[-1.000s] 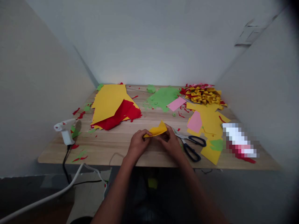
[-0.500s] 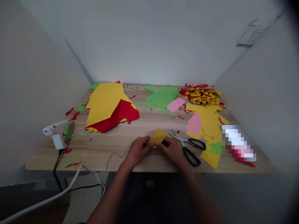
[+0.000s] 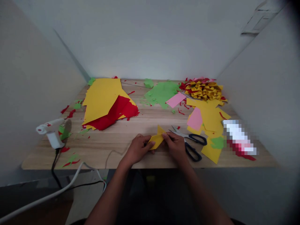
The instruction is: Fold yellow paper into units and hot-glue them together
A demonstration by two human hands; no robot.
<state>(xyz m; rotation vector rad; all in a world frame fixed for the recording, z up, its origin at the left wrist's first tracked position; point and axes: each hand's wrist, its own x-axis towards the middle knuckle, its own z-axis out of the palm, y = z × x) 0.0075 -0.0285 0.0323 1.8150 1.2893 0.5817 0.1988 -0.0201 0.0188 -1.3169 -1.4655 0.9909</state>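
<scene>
Yellow paper (image 3: 156,141) hides part of the left grip (image 3: 140,148); right of the right grip (image 3: 175,145), 1 object (image 3: 240,137) is pixelated beyond recognition.

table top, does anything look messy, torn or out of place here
Yes. The green sheet at the back has ragged, torn-looking edges, and red scraps litter the table, so it looks untidy. The scissors lie open beside the right hand, which seems a bit risky. Nothing looks spilled.
</scene>
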